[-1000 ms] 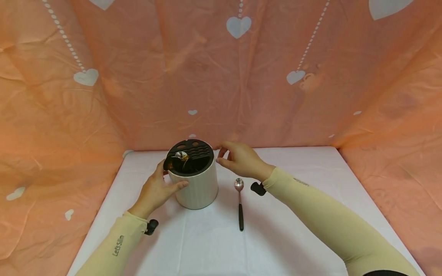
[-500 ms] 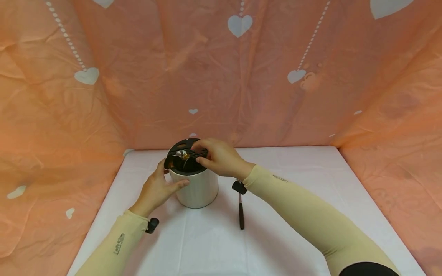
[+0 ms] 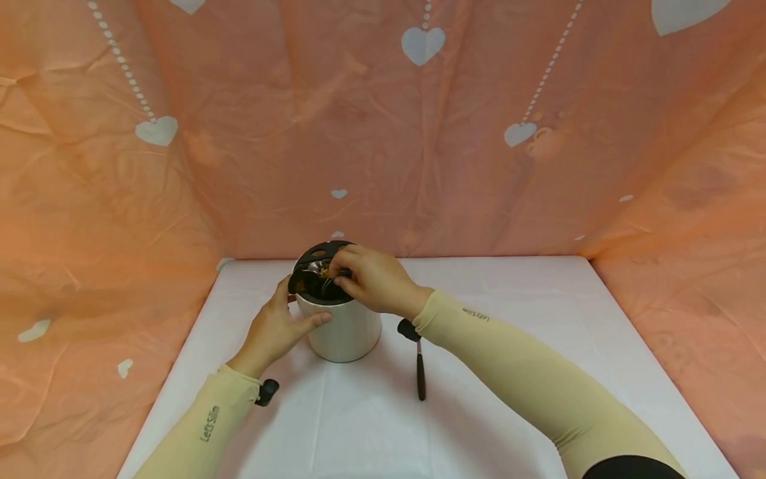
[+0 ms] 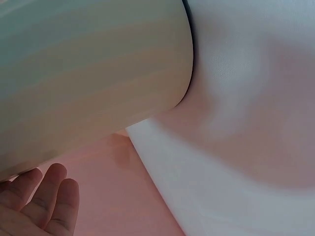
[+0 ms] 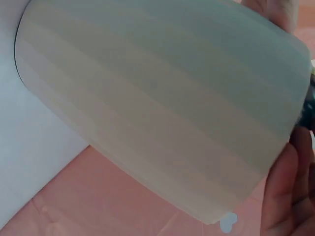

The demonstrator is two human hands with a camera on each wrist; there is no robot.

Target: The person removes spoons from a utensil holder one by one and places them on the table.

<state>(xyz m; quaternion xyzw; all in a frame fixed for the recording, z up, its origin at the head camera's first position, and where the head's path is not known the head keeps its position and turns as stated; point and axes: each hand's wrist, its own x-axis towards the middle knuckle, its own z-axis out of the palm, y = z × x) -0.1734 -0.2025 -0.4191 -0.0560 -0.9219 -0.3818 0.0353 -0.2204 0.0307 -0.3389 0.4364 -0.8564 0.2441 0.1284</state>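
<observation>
A white ribbed utensil holder (image 3: 345,336) with a black slotted lid (image 3: 314,254) stands upright on the table. My left hand (image 3: 276,332) holds its left side, thumb across the front; in the left wrist view the fingers (image 4: 61,201) lie along its wall. Over the lid's large opening is my right hand (image 3: 377,276), fingertips bent down beside a shiny metal utensil head (image 3: 317,268). Whether they pinch it is hidden. In the right wrist view, my right hand (image 5: 288,191) is at the holder's rim. A spoon's black handle (image 3: 421,379) lies on the table, its bowl hidden by my right wrist.
A white cloth covers the table (image 3: 509,286). Orange-pink curtains (image 3: 383,133) with white hearts rise behind it and at both sides. A small black wrist device (image 3: 267,392) sits at my left cuff.
My right hand has moved left from beside the holder to over its opening, and its fingers have lowered to the shiny utensil head. The left hand keeps its place on the holder.
</observation>
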